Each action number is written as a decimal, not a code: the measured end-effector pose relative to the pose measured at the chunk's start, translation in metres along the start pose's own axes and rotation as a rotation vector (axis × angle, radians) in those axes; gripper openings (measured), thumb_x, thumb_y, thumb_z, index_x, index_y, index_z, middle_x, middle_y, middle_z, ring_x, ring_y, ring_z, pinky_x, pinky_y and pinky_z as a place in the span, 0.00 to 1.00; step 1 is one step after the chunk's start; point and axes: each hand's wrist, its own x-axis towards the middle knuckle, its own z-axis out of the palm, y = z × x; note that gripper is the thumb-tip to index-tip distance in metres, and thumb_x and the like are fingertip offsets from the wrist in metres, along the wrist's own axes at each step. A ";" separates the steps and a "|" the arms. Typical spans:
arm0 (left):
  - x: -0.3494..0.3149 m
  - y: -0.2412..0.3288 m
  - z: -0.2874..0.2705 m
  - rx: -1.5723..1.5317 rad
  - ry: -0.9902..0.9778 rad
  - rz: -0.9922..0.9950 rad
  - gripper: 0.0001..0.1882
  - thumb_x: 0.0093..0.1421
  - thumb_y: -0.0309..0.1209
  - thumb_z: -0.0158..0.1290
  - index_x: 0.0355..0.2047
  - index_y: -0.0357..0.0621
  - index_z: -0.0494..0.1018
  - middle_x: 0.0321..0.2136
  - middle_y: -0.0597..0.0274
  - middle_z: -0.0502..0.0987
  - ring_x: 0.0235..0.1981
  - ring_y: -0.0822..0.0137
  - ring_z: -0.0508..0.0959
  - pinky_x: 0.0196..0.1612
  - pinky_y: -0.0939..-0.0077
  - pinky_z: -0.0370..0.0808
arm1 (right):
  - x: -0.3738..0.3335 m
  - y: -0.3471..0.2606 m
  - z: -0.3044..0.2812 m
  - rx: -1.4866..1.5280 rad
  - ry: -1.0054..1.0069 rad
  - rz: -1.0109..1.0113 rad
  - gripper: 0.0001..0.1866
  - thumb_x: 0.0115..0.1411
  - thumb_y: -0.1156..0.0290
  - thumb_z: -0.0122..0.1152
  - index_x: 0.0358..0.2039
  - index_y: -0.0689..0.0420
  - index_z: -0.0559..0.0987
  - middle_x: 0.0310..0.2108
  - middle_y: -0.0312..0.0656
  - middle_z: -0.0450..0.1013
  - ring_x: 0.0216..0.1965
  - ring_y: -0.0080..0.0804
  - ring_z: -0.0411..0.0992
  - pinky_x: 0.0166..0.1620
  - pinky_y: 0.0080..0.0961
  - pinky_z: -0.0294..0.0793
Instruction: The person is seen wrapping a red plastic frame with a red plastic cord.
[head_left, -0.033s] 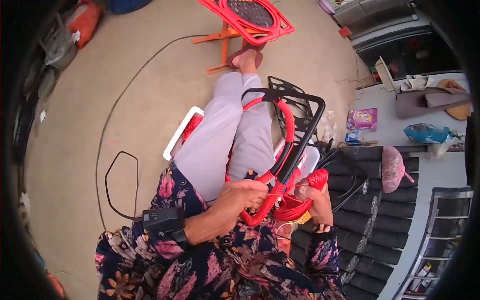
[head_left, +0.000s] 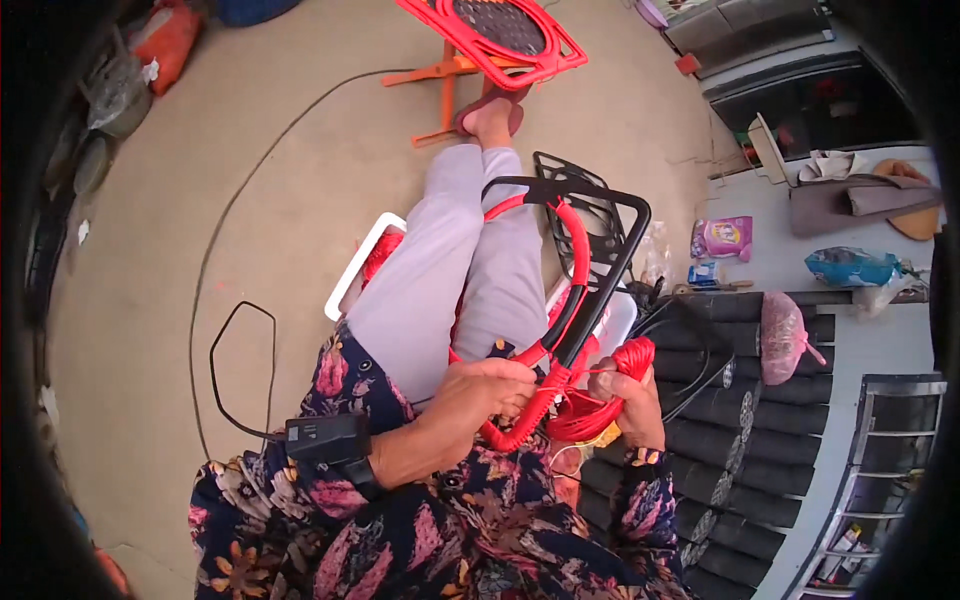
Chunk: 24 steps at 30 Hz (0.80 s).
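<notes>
A black metal frame (head_left: 622, 250) with a round hoop lies over my lap, and red cord is wound around much of the hoop (head_left: 530, 425). My left hand (head_left: 485, 392) has its fingers curled closed at the hoop's near part; the fingertips are partly hidden. In my right hand (head_left: 632, 408), just right of the frame, is a looped bundle of red cord (head_left: 590, 415), with the fingers closed round it. Strands of cord run between the frame and the bundle. A black box (head_left: 328, 440) is strapped on my left wrist, with a cable leading off it.
Beyond my legs stands an orange stool (head_left: 450, 85) with a red-wrapped frame on it. White tubs (head_left: 352, 275) with red material sit beside my legs. Another black frame (head_left: 598, 215) lies past my lap. Black rolls (head_left: 770, 440) are stacked to the right, with a pink bag (head_left: 790, 338) on top.
</notes>
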 end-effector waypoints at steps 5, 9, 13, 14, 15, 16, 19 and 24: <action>0.002 -0.003 -0.002 -0.010 -0.011 0.036 0.11 0.60 0.22 0.48 0.41 0.28 0.73 0.34 0.50 0.80 0.34 0.64 0.81 0.38 0.75 0.77 | -0.003 0.003 -0.003 -0.030 0.037 -0.010 0.08 0.49 0.78 0.58 0.31 0.60 0.71 0.20 0.35 0.65 0.19 0.24 0.61 0.26 0.23 0.62; 0.003 0.001 0.001 0.013 0.006 0.001 0.11 0.60 0.22 0.49 0.41 0.27 0.73 0.34 0.50 0.80 0.34 0.64 0.81 0.38 0.75 0.77 | -0.004 0.002 -0.005 -0.024 0.007 0.018 0.08 0.49 0.79 0.58 0.31 0.60 0.71 0.20 0.35 0.66 0.19 0.23 0.60 0.26 0.23 0.61; 0.009 -0.005 0.008 -0.024 -0.001 -0.014 0.11 0.60 0.22 0.49 0.41 0.28 0.73 0.33 0.51 0.80 0.34 0.64 0.81 0.38 0.75 0.77 | -0.005 -0.001 -0.001 -0.050 0.047 0.025 0.08 0.48 0.79 0.59 0.30 0.59 0.71 0.19 0.35 0.66 0.19 0.23 0.61 0.25 0.23 0.61; 0.010 -0.005 0.012 -0.031 0.009 -0.030 0.10 0.59 0.22 0.49 0.40 0.28 0.73 0.31 0.54 0.79 0.30 0.68 0.79 0.33 0.78 0.75 | -0.005 -0.002 -0.001 -0.057 0.055 0.033 0.09 0.48 0.79 0.59 0.30 0.60 0.71 0.19 0.36 0.66 0.19 0.24 0.62 0.26 0.23 0.62; 0.010 -0.004 0.015 -0.035 0.018 -0.046 0.09 0.59 0.21 0.49 0.39 0.29 0.72 0.29 0.56 0.78 0.26 0.71 0.78 0.28 0.81 0.73 | -0.006 -0.003 -0.001 -0.054 0.057 0.029 0.09 0.48 0.79 0.59 0.30 0.60 0.71 0.19 0.36 0.66 0.19 0.24 0.62 0.26 0.23 0.62; 0.009 -0.003 0.016 -0.029 0.017 -0.046 0.09 0.59 0.21 0.49 0.39 0.29 0.72 0.29 0.56 0.78 0.26 0.71 0.78 0.28 0.81 0.73 | -0.006 -0.003 -0.002 -0.091 0.051 0.028 0.08 0.47 0.78 0.61 0.29 0.60 0.73 0.22 0.36 0.70 0.22 0.24 0.67 0.29 0.22 0.66; 0.007 0.000 0.017 0.021 0.015 -0.037 0.10 0.61 0.22 0.49 0.40 0.29 0.73 0.33 0.53 0.79 0.34 0.64 0.81 0.40 0.74 0.78 | -0.009 -0.012 0.005 -0.207 0.033 0.050 0.08 0.46 0.77 0.64 0.29 0.59 0.75 0.25 0.34 0.73 0.25 0.23 0.71 0.34 0.19 0.70; 0.003 0.011 0.009 0.001 0.045 0.080 0.08 0.62 0.23 0.48 0.39 0.30 0.73 0.33 0.53 0.79 0.33 0.65 0.80 0.39 0.75 0.77 | -0.014 -0.028 0.030 -0.271 -0.037 0.036 0.11 0.48 0.75 0.67 0.32 0.59 0.77 0.29 0.31 0.75 0.30 0.18 0.71 0.38 0.17 0.70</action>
